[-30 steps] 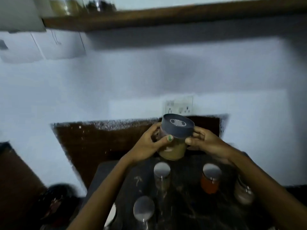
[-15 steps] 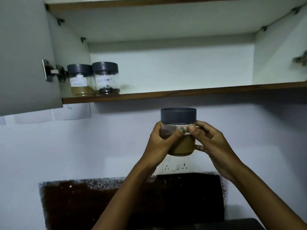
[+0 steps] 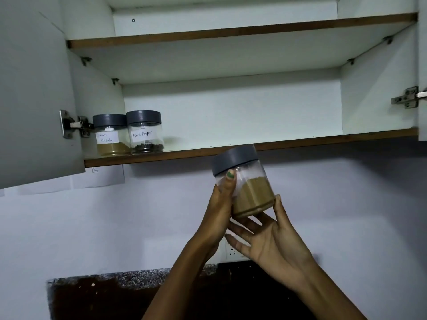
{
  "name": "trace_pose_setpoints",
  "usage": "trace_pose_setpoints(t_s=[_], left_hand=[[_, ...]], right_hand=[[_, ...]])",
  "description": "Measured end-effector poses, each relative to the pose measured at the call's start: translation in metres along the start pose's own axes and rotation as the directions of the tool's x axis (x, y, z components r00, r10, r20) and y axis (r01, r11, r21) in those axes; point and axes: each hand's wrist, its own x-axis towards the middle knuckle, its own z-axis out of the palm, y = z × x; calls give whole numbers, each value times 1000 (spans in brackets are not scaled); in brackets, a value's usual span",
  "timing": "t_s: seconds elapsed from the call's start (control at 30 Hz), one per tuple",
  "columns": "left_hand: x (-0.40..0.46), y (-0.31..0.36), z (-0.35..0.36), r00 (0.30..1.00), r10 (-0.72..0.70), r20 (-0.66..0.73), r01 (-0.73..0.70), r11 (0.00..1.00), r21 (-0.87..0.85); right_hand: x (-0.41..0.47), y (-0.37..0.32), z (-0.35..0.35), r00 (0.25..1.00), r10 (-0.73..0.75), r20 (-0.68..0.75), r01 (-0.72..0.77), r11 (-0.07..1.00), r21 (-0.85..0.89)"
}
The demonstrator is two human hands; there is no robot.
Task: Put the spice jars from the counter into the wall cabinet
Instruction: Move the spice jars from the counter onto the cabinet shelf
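Grey-lidded spice jar point(image 3: 245, 183) tilts between both hands, left hand point(image 3: 219, 211) gripping it, right hand point(image 3: 265, 243) cupping its base.

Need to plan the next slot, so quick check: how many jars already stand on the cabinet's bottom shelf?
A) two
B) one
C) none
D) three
A: two grey-lidded jars stand side by side at the left end of the bottom shelf, the masala jar and the black pepper jar; the third jar is below the shelf edge, between the left hand and right hand.
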Motion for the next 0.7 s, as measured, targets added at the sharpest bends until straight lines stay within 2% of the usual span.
trace_pose_setpoints(t_s=[0.13, 0.27, 0.33, 0.43, 0.6, 0.7], left_hand=[[-5, 5, -4, 999, 49, -5, -49, 999, 10], [-8, 6, -4, 978, 137, -155, -141, 990, -18], [-9, 5, -3, 966, 160, -205, -170, 985, -32], [-13, 5, -1, 965, 169, -199, -185, 981, -63], [-19, 3, 7, 962, 180, -206, -206, 972, -114], [-21, 1, 9, 972, 174, -160, -198, 969, -148]], right_hand=[[2, 0, 8, 984, -176, -36, 177, 984, 30], [4, 2, 17, 899, -427, -99, 408, 898, -164], [4, 4, 22, 814, -566, -127, 502, 797, -336], [5, 11, 28, 688, -715, -121, 501, 589, -634], [11, 19, 28, 519, -853, -45, 518, 356, -778], [12, 24, 29, 469, -883, 38, 497, 228, -837]])
